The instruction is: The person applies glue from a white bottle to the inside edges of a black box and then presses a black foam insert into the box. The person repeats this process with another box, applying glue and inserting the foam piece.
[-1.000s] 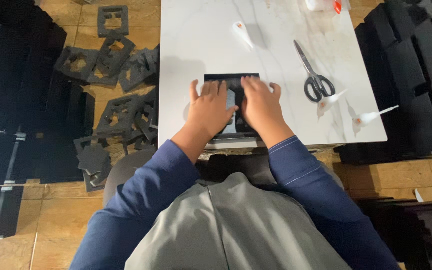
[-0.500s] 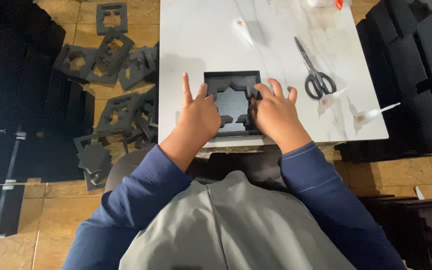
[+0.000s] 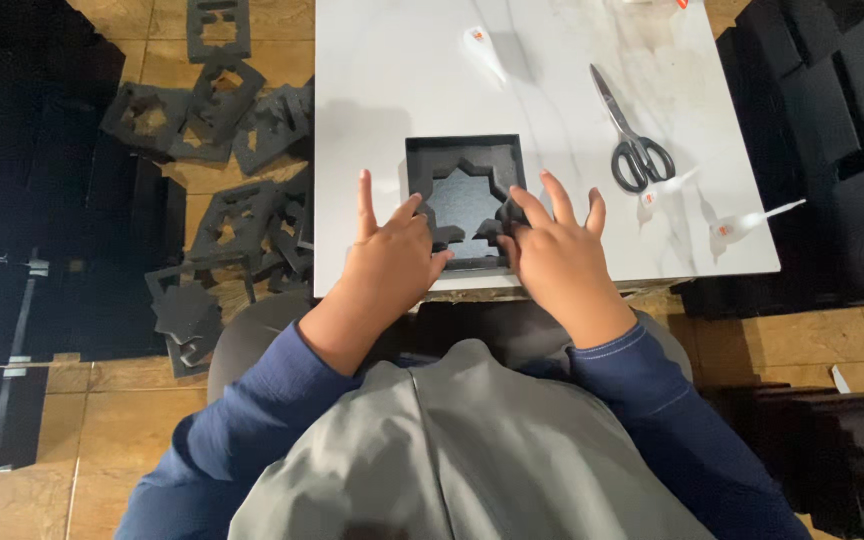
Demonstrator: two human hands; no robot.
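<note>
Both hands flat on the foam tray (image 3: 464, 160) at mid frame, near bench (image 3: 392, 80) edge. Left hand (image 3: 389, 262) fingers spread open, right hand (image 3: 550, 250) fingertips pressing the insert, not gripping. Scissors (image 3: 632, 140) upper right

One head camera only, looking steeply down from above the person, close over the left hand (image 3: 389, 262) and right hand (image 3: 552, 258), white table (image 3: 402, 80) beyond them, tiled floor at both sides
</note>
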